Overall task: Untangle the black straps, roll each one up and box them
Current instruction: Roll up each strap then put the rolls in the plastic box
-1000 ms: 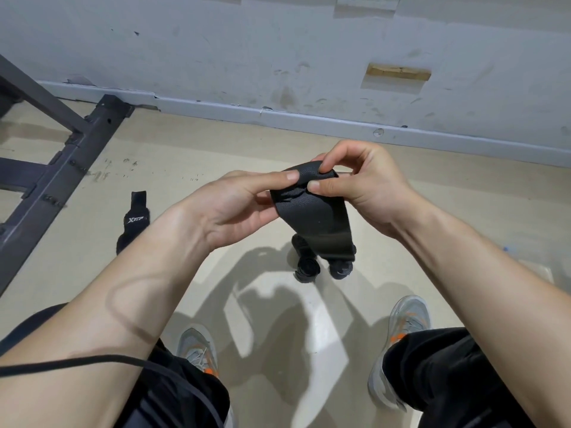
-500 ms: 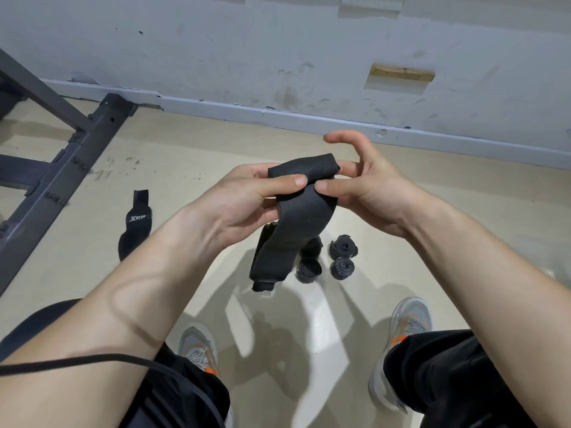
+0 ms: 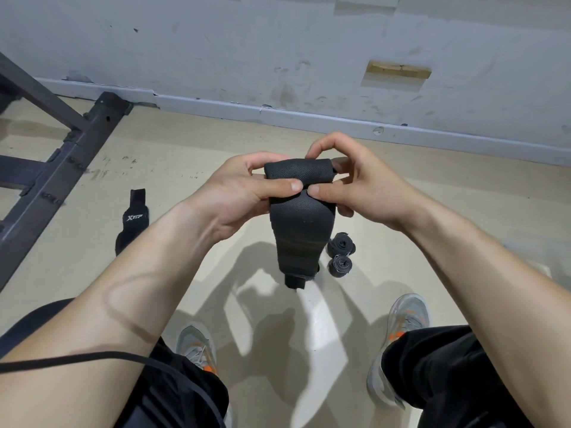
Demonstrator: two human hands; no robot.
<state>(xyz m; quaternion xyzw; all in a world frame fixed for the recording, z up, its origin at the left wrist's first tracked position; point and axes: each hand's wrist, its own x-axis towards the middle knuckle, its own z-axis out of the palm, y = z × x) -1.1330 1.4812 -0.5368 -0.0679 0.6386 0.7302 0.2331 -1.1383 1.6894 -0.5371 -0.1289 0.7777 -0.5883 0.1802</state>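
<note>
While your left grip (image 3: pixel 244 193) and right grip (image 3: pixel 355 188) pinch its rolled top, the black strap (image 3: pixel 301 223) hangs limp: soft, light, probably springy; hold the roll.

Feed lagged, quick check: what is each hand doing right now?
Left hand: holding the black strap, thumb pressed on its rolled top.
Right hand: holding the same strap, thumb and fingers pinching the roll.

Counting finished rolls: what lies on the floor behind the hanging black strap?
Two rolled-up black straps show past its right edge; the hanging black fabric strap covers anything else.
</note>
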